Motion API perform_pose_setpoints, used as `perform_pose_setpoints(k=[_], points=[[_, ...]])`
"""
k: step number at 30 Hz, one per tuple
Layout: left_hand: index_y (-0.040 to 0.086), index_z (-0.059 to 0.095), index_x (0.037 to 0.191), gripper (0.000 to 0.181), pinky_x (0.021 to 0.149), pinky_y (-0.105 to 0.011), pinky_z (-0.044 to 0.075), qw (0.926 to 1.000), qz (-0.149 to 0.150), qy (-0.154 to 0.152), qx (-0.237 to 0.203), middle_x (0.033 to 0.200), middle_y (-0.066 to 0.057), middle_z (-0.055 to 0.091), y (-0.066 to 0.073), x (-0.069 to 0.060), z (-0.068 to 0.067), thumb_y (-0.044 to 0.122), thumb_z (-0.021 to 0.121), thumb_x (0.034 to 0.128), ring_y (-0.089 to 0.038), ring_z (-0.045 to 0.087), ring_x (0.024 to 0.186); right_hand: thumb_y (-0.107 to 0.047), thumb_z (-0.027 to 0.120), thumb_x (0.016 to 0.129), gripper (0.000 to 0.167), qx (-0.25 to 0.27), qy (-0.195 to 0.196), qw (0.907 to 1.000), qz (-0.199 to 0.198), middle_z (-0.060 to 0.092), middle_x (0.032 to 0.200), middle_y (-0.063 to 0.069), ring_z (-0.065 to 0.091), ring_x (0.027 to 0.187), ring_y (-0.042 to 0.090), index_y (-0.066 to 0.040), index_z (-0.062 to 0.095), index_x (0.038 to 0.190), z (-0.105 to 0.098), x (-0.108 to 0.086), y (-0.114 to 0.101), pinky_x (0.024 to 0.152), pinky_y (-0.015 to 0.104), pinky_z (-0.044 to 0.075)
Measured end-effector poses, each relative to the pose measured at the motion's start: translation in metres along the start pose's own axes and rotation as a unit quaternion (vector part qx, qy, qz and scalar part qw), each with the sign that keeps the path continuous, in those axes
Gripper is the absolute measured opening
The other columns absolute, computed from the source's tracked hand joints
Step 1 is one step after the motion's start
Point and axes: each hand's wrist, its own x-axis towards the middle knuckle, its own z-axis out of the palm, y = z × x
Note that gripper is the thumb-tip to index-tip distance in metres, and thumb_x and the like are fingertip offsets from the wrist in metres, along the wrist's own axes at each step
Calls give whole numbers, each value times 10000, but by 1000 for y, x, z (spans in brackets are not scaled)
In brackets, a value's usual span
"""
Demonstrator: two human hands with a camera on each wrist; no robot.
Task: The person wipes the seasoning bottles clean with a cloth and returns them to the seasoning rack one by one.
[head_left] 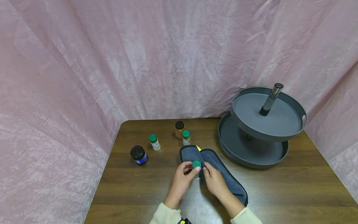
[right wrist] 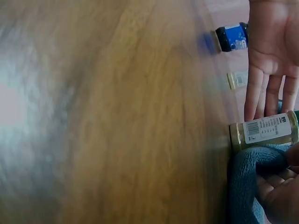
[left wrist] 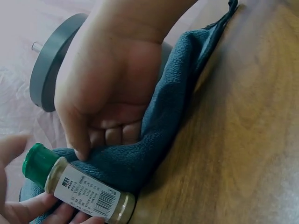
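Observation:
A green-capped spice jar (head_left: 196, 164) with a white barcode label (left wrist: 86, 192) stands at the table's front middle. My left hand (head_left: 181, 180) holds it from the left, fingers behind it and thumb at the cap. On its right side, my right hand (head_left: 216, 183) pinches a blue-grey cloth (head_left: 223, 174) with black edging, which lies against the jar; in the left wrist view the cloth (left wrist: 163, 116) runs under the right hand (left wrist: 112, 79). The right wrist view shows the left hand's fingers (right wrist: 268, 93) reaching behind the jar (right wrist: 264, 130).
A two-tier grey round tray (head_left: 251, 158) stands at the right. Behind the cloth are an orange jar with black lid (head_left: 179, 133) and a green-capped jar (head_left: 186, 140). Further left are another green-capped jar (head_left: 155, 145) and a dark jar with blue label (head_left: 139, 157). A pink curtain (head_left: 167, 62) hangs behind.

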Motion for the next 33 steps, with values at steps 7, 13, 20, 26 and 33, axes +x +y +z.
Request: perform_pose_setpoints(k=[7,13,20,26,33], points=[[48,633,1181,389,911,-307,577,9990,314,-154,295,1216,-140,608,-8,3,2,163,808,853,-259,656,1113,-164,523,1055,298,615,168,9980,-53,717,1250,-39,642,1193,156,-256,661,1303,-3,-5,-8,999,427,525],[95,688,1187,347,858,-210,563,9967,596,-261,485,1170,-103,606,-3,-1,0,224,788,881,-241,654,1111,-211,504,1069,284,947,55,9955,-59,706,1250,-59,628,1192,131,-301,653,1293,-10,-1,-14,995,371,519],[138,668,1284,418,853,-177,541,9960,666,-444,393,1201,-91,613,5,-6,-1,277,773,903,-248,652,1156,-244,507,1070,253,1413,-189,9895,240,709,1216,-53,625,1136,106,-281,667,1262,-16,2,-10,970,273,502],[160,659,1295,415,865,-186,535,9970,672,-394,44,1243,-105,613,12,-10,-1,282,763,912,-227,649,1154,-230,498,1070,245,1817,-223,9824,367,720,1085,33,630,991,105,-186,679,1231,-18,4,-7,894,241,497],[13,601,1304,398,900,-228,561,9915,635,-416,-1053,1228,-187,663,21,-13,0,165,709,952,-103,658,1064,-239,479,1071,306,2355,-296,9671,911,675,1174,90,569,1097,126,-100,642,1288,-21,5,-13,1001,288,437]])
